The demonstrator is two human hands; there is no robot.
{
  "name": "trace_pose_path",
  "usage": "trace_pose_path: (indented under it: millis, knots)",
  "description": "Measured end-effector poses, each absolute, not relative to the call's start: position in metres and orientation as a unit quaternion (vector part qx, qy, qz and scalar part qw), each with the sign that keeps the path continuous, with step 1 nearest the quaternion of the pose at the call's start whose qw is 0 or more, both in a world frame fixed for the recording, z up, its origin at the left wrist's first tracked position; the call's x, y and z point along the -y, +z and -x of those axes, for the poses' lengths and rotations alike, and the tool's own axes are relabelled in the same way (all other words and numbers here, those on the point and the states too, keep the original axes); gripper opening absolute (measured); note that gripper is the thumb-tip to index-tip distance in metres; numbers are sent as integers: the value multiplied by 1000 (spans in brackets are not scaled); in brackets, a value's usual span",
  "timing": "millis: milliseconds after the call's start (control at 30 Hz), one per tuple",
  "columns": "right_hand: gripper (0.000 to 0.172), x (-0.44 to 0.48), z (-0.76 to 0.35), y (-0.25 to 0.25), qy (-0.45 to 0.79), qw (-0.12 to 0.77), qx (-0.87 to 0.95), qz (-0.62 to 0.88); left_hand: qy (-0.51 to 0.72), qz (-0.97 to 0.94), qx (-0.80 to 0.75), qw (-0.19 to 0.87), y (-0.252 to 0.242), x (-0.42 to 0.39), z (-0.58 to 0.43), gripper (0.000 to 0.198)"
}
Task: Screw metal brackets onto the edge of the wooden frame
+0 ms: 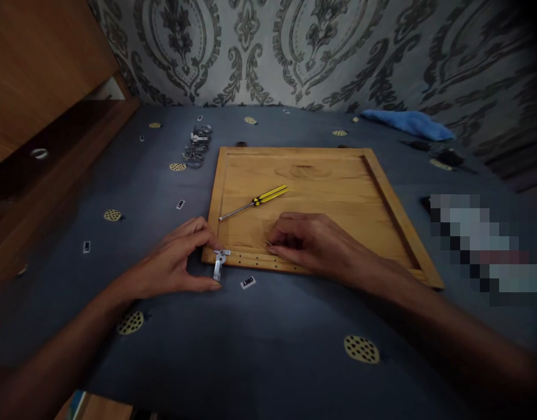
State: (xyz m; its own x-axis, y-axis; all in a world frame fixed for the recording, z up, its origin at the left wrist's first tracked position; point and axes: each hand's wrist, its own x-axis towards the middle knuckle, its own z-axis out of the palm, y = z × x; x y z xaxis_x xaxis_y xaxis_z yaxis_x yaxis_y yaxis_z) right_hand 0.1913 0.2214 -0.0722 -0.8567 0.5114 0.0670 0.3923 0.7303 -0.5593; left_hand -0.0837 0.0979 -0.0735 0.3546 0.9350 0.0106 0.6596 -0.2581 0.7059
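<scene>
A grey ornate-patterned wall (246,52) backs a blue printed cloth (251,350), where a framed wooden panel (303,172) lies. The left hand (176,262) curves half open; the right hand (305,239) pinches. A yellow-handled screwdriver (270,194) rests on the panel. At its near left corner, a metal hinge (218,267) is held between left thumb and fingertips; right fingertips grip a tiny shiny piece (269,243).

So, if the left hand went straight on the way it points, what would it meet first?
Most likely the metal hinge, which lies right at the thumb and fingers of the left hand; whether they touch is hard to tell.
</scene>
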Motion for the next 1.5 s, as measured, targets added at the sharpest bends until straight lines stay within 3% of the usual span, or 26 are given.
trace_pose_path:
  millis: [333,633,967,1500]
  knots:
    - [14,-228,-199,-73,252,113,948,158,215,-761,-527,312,-72,-98,82,37]
    - [19,-228,-197,-78,206,107,956,180,227,-762,-521,311,-72,-97,81,37]
    - [16,-206,-162,-76,353,165,914,114,217,-767,-524,302,-70,-99,81,39]
    - [18,-196,-138,-75,296,150,940,83,210,-763,-533,300,-71,-98,79,37]
